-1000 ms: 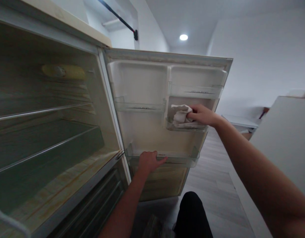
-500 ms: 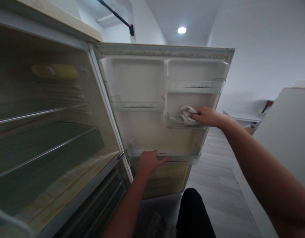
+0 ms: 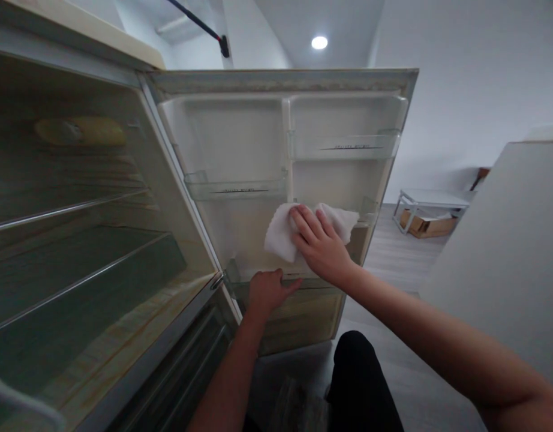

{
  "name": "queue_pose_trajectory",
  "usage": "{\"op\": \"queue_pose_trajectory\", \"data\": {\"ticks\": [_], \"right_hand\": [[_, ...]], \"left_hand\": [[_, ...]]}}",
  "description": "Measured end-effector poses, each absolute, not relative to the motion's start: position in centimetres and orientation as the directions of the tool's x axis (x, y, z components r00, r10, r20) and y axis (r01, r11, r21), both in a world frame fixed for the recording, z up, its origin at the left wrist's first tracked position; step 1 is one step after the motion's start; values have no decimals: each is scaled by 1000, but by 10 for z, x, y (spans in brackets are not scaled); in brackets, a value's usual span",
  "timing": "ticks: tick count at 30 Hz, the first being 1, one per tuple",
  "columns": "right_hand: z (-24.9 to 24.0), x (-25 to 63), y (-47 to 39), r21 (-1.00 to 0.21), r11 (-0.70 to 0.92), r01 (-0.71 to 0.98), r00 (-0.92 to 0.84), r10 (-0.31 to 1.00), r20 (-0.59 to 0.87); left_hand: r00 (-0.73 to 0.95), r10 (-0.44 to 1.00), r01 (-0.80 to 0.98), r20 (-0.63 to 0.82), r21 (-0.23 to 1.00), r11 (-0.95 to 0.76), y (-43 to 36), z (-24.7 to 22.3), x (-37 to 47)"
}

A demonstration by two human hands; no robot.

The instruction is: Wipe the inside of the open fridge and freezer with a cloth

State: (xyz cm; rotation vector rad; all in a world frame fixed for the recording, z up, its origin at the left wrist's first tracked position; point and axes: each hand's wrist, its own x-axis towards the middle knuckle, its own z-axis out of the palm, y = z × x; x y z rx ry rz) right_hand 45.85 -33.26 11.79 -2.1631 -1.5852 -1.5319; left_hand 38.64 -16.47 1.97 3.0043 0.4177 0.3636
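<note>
A white wipe [image 3: 283, 235] with a scalloped edge spreads out beneath my right hand [image 3: 319, 240]. The fingers press on it at the middle right shelf of the open fridge door [image 3: 245, 135], and its loose parts stick out on both sides. Lower down, my left hand [image 3: 268, 291] curls over the front rim of the clear bottom door shelf [image 3: 321, 284], thumb pointing right. Part of the middle right shelf [image 3: 370, 210] is hidden behind the wipe and hand.
On the left is the fridge interior with glass shelves [image 3: 78, 294] and a yellowed lamp cover [image 3: 81, 131]. Dark drawers [image 3: 177, 366] lie below. My knee [image 3: 360, 372] is under the door. A low white table [image 3: 433, 198] with a cardboard box [image 3: 427, 225] stands at right.
My right hand has moved left and down out of the middle right shelf, and the bunched wipe is now spread flatter. My left hand stays on the bottom shelf. The view has shifted slightly.
</note>
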Motion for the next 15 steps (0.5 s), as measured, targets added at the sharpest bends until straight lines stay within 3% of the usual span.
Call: {"op": "queue_pose_trajectory", "data": {"ticks": [4, 8, 11, 13, 15], "right_hand": [[104, 493, -333, 563, -456, 689, -120, 694, 710], [93, 515, -359, 466, -520, 716, -97, 587, 804], [73, 525, -385, 148, -632, 761, 102, 341, 935], [57, 524, -396, -236, -642, 729, 327, 25, 945], [42, 515, -400, -592, -520, 616, 533, -278, 799]], "left_hand": [[923, 244, 251, 297, 18, -968, -164, 13, 389], [928, 233, 241, 291, 7, -971, -162, 12, 390], [925, 244, 248, 291, 24, -969, -163, 14, 391], [925, 251, 252, 285, 33, -967, -163, 15, 390], [927, 256, 255, 274, 40, -966, -164, 15, 389]]}}
